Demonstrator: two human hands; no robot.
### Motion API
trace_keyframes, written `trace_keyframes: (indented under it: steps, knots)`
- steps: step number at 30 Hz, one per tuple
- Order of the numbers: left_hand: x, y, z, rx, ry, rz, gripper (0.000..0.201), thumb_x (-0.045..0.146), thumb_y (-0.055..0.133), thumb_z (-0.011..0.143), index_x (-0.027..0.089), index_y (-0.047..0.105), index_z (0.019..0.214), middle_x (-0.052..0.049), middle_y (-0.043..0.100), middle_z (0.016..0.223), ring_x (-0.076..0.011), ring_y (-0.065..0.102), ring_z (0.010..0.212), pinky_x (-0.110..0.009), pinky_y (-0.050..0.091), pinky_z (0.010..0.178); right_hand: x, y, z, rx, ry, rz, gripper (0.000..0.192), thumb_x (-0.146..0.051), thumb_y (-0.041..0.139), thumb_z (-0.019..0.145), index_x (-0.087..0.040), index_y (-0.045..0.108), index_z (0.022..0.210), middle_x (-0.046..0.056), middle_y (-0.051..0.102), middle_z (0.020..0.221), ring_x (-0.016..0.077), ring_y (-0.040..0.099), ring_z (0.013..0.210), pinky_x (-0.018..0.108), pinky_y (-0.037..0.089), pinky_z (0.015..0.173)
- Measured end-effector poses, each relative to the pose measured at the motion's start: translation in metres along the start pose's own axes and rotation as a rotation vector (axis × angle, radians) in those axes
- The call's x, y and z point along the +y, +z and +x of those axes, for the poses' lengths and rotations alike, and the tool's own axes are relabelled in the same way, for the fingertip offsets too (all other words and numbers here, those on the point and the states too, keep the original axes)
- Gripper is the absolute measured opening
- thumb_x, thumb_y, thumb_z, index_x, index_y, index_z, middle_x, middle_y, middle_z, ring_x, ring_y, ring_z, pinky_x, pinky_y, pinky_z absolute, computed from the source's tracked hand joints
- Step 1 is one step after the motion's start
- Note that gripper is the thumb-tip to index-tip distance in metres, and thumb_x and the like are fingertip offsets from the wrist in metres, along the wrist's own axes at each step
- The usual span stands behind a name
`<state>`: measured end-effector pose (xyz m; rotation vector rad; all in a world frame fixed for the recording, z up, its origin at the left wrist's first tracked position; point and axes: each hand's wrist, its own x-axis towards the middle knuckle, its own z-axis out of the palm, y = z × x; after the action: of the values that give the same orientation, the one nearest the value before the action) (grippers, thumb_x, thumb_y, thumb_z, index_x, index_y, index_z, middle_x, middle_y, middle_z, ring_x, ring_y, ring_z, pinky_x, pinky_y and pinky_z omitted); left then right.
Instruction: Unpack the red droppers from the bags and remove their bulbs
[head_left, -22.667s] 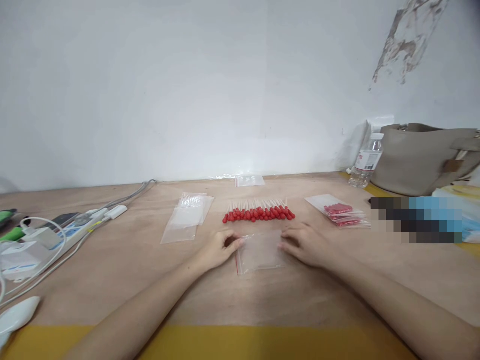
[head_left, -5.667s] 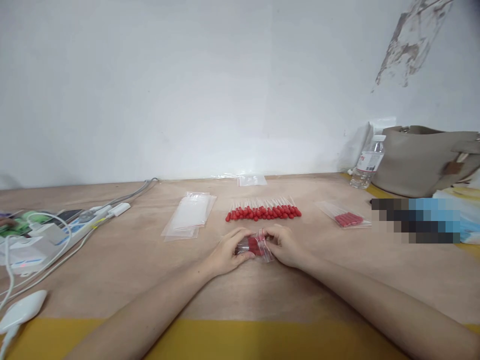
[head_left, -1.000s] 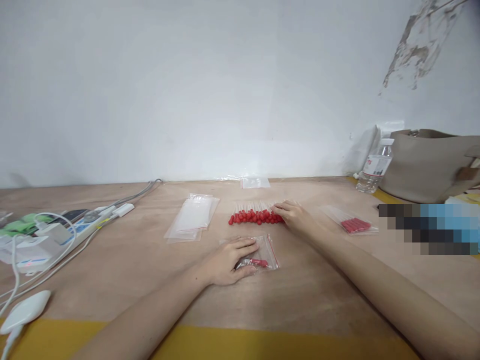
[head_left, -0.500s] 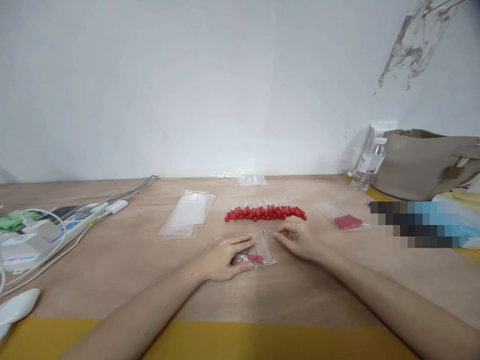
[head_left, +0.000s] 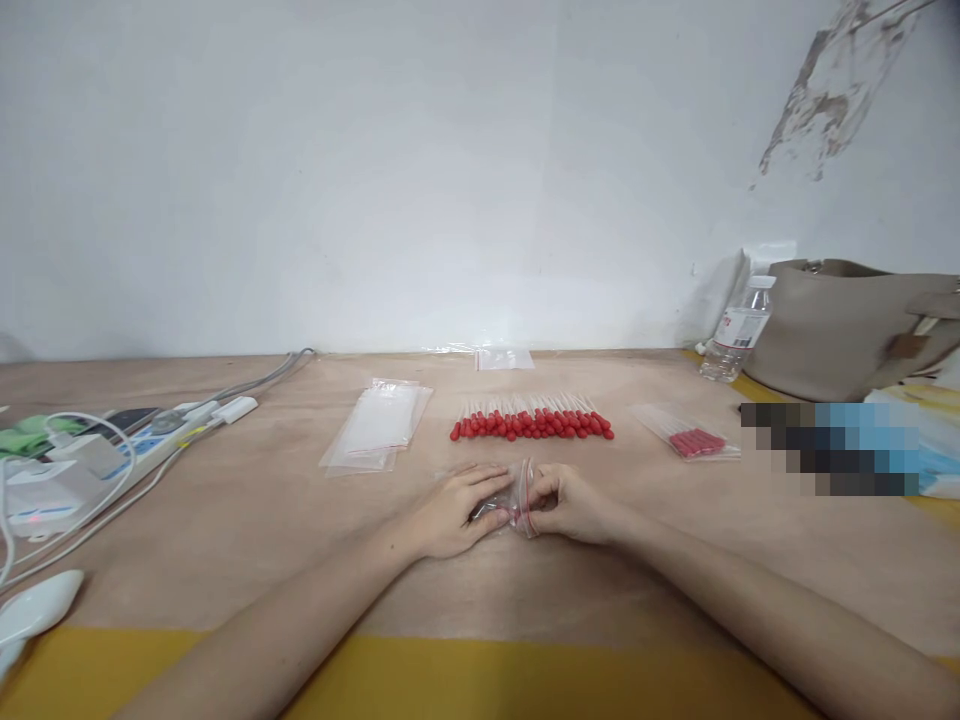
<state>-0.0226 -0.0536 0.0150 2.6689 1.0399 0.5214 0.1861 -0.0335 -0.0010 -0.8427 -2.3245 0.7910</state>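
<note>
Far left: a white power strip [head_left: 142,452] with plugs and looping white cables [head_left: 67,500] lies along the table [head_left: 225,540] edge, and a white rounded gadget [head_left: 34,612] sits nearer the yellow front border.

Left of centre: a flat stack of empty clear bags [head_left: 375,426] rests on the wood, well apart from both hands.

Left hand: the left hand [head_left: 450,508] lies palm down on the table, fingers lightly curled over the left part of the small zip bag [head_left: 517,500], pinning it with the fingertips (thumb tucked under, hard to see).

Zip bag: clear plastic with a red seal line, right in front of the person at table centre, caught between the two hands; something red shows inside, too small to make out.

Right hand: the right hand [head_left: 571,502] comes in against the bag's red-lined mouth, fingers bunched close and pinching at that end; whether they hold a stick as well, I cannot tell.

Behind the hands: a neat row of red-tipped sticks [head_left: 531,424] lies just beyond, not touched by either hand.

Back edge: one more clear bag [head_left: 504,358] sits by the wall.

Right: a filled bag of red pieces [head_left: 694,440] lies near the row's end.

Far right: a water bottle [head_left: 736,330] stands beside a grey handbag [head_left: 847,325].
</note>
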Motion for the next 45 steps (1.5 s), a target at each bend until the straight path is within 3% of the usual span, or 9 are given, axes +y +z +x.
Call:
trace_keyframes:
  steps: [5, 9, 18, 24, 28, 31, 35, 39, 45]
  knots:
    - [0.000, -0.002, 0.000, -0.017, 0.008, 0.005, 0.049, 0.042, 0.043, 0.084, 0.022, 0.037, 0.129, -0.007, 0.040, 0.133, -0.0215, 0.037, 0.122, -0.040, 0.029, 0.102, -0.011, -0.002, -0.005, 0.099, 0.007, -0.077, 0.009, -0.023, 0.055, 0.073, -0.018, 0.056, 0.065, 0.001, 0.057, 0.073, 0.0127, 0.051, 0.070, 0.024, 0.040, 0.063]
    - [0.001, -0.002, 0.000, -0.014, -0.005, 0.010, 0.050, 0.041, 0.041, 0.086, 0.022, 0.034, 0.131, -0.007, 0.042, 0.132, -0.0212, 0.036, 0.122, -0.040, 0.028, 0.103, -0.013, -0.003, -0.006, 0.056, 0.074, -0.040, 0.012, -0.022, 0.045, 0.079, -0.018, 0.049, 0.068, -0.002, 0.052, 0.065, 0.0096, 0.045, 0.057, 0.021, 0.035, 0.053]
    - [0.001, -0.003, 0.000, -0.032, -0.003, 0.011, 0.053, 0.043, 0.043, 0.084, 0.020, 0.033, 0.131, -0.008, 0.042, 0.131, -0.0220, 0.037, 0.121, -0.040, 0.028, 0.103, -0.014, -0.009, -0.001, -0.042, 0.377, 0.369, 0.020, -0.037, 0.046, 0.080, -0.018, 0.044, 0.076, -0.006, 0.050, 0.053, 0.0083, 0.052, 0.043, 0.019, 0.035, 0.042]
    - [-0.005, -0.004, -0.005, -0.075, -0.020, 0.028, 0.058, 0.049, 0.042, 0.083, 0.023, 0.031, 0.133, -0.008, 0.035, 0.136, -0.0232, 0.031, 0.125, -0.043, 0.024, 0.104, 0.001, -0.051, -0.006, 0.007, 0.469, 0.484, 0.023, -0.033, 0.063, 0.066, -0.017, 0.050, 0.075, -0.003, 0.058, 0.059, 0.0096, 0.055, 0.050, 0.022, 0.042, 0.048]
    - [-0.011, -0.011, -0.009, -0.107, -0.040, 0.055, 0.062, 0.053, 0.044, 0.080, 0.022, 0.031, 0.133, -0.009, 0.030, 0.139, -0.0263, 0.025, 0.128, -0.047, 0.018, 0.105, 0.020, -0.100, -0.014, 0.224, 0.364, 0.414, 0.025, -0.039, 0.062, 0.068, -0.016, 0.054, 0.076, 0.002, 0.064, 0.071, 0.0105, 0.057, 0.060, 0.024, 0.045, 0.058]
    - [-0.008, -0.020, -0.010, -0.119, -0.078, 0.048, 0.058, 0.052, 0.040, 0.083, 0.022, 0.034, 0.131, -0.009, 0.027, 0.140, -0.0262, 0.022, 0.129, -0.048, 0.017, 0.106, 0.030, -0.115, -0.008, 0.476, 0.259, 0.284, 0.027, -0.044, 0.058, 0.072, -0.018, 0.054, 0.079, 0.003, 0.064, 0.073, 0.0119, 0.057, 0.064, 0.025, 0.044, 0.060]
    - [0.005, -0.026, -0.006, -0.131, 0.024, 0.019, 0.049, 0.043, 0.034, 0.088, 0.026, 0.027, 0.134, -0.003, 0.024, 0.141, -0.0206, 0.018, 0.131, -0.043, 0.015, 0.108, 0.030, -0.097, 0.019, 0.637, 0.031, -0.132, 0.023, -0.039, 0.056, 0.074, -0.018, 0.056, 0.083, 0.005, 0.064, 0.082, 0.0151, 0.057, 0.073, 0.029, 0.043, 0.068]
    - [0.009, -0.016, -0.003, -0.224, 0.143, 0.011, 0.046, 0.043, 0.035, 0.088, 0.033, 0.029, 0.132, 0.001, 0.016, 0.144, -0.0250, 0.012, 0.132, -0.049, 0.011, 0.107, 0.026, -0.063, 0.053, 0.542, -0.058, -0.527, 0.012, -0.028, 0.050, 0.080, -0.020, 0.058, 0.084, 0.003, 0.066, 0.083, 0.0174, 0.056, 0.078, 0.035, 0.036, 0.079]
    - [0.007, -0.006, -0.006, -0.238, 0.083, -0.002, 0.046, 0.049, 0.038, 0.085, 0.038, 0.032, 0.129, 0.003, 0.013, 0.144, -0.0318, 0.004, 0.131, -0.058, 0.005, 0.102, 0.024, -0.032, 0.079, 0.424, -0.030, -0.768, 0.019, -0.034, 0.049, 0.082, -0.022, 0.063, 0.079, 0.004, 0.067, 0.078, 0.0194, 0.053, 0.083, 0.038, 0.028, 0.081]
